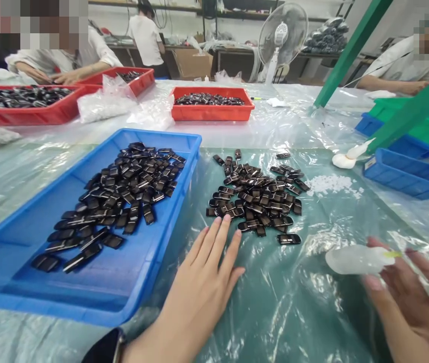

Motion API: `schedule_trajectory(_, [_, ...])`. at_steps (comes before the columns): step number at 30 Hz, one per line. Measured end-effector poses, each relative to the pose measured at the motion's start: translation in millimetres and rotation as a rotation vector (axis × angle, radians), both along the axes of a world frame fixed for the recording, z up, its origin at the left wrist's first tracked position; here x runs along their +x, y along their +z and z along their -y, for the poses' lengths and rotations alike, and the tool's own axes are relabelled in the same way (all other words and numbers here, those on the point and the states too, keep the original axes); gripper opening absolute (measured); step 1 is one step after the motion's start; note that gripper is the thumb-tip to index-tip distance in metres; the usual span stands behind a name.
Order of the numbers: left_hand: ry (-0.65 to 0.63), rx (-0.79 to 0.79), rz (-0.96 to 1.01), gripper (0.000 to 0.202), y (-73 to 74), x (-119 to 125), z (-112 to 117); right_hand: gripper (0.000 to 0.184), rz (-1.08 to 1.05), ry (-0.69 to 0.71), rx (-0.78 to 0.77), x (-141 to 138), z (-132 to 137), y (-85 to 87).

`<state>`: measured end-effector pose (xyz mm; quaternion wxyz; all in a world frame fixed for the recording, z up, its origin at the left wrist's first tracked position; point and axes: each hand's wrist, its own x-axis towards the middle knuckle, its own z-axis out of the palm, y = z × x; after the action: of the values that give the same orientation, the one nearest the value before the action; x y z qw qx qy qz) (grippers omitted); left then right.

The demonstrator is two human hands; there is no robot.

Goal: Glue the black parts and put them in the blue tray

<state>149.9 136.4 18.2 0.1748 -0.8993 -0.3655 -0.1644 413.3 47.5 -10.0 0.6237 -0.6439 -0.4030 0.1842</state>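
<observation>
Head-camera view: a loose heap of small glossy black rectangular plastic pieces (256, 197) lies on the clear plastic sheet (293, 302) just ahead of the left hand (199, 292), which rests flat with fingers spread, holding nothing, beside a blue plastic tray (134, 297) with more such pieces. The right hand (414, 307) grips a translucent white squeeze bottle (354, 259) — blurred, partly cropped. Red trays (211, 112), a white fan (282, 35) and seated co-workers fill the workshop behind.
</observation>
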Motion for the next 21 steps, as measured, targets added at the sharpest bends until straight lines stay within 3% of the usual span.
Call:
schedule_trajectory(3, [0.007,-0.101,-0.007,0.057,-7.9,-1.8,-6.1,0.055,-0.096,0.054,-0.059,-0.9,-3.7,-7.6])
schedule_trajectory(6, [-0.01,-0.153,0.038,0.059,-5.1,-6.0,-9.4,0.053,-0.097,0.024,-0.108,-0.6,-6.3,-6.6])
schedule_trajectory(13, [-0.067,-0.224,0.265,0.035,9.1,-6.7,-0.2,0.05,-0.038,-0.077,-0.186,-4.7,-3.8,-0.6])
schedule_trajectory(17, [-0.099,-0.216,0.188,0.036,6.2,-6.1,-4.6,0.052,-0.049,-0.145,-0.213,-5.4,-0.5,-4.0])
schedule_trajectory(19, [-0.152,-0.25,0.119,0.049,2.3,-6.1,-8.0,0.049,-0.077,-0.102,-0.194,-6.1,2.1,-2.5])
schedule_trajectory(21, [-0.179,-0.29,0.121,0.043,-0.8,-6.9,-9.4,0.04,-0.095,0.006,-0.127,-5.7,7.4,0.9])
